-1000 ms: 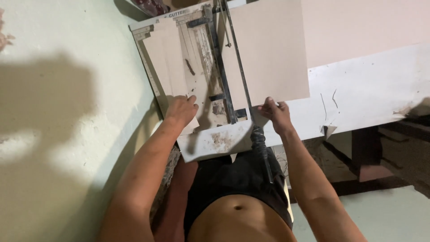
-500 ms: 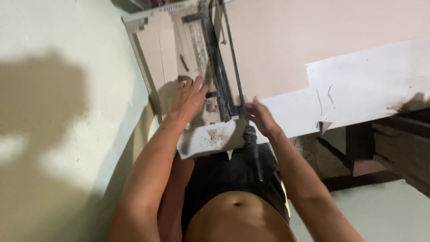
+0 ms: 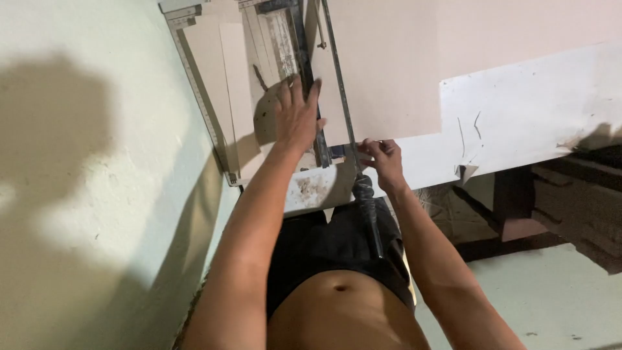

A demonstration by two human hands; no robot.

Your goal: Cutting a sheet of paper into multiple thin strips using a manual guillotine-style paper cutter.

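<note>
A manual tile cutter (image 3: 207,110) lies on a bench in front of me, with a dark guide rail (image 3: 303,58) running away from me. A large beige tile (image 3: 389,71) lies across it to the right. My left hand (image 3: 295,116) rests flat, fingers spread, on the bed and rail beside a narrower beige strip (image 3: 230,78). My right hand (image 3: 382,159) has its fingers curled on the tile's near edge, right beside the thin lever rod (image 3: 337,84). The rod's dark grip (image 3: 366,207) hangs down toward my waist.
A pale plastered wall (image 3: 91,168) rises close on my left. The white bench top (image 3: 531,110) runs to the right, its edge chipped and torn. Under it are dark wooden supports (image 3: 518,207) and a pale floor (image 3: 557,298).
My left hand has slid forward from the cutter's near end onto the bed and rail. My right hand has shifted left along the tile's near edge to the lever rod.
</note>
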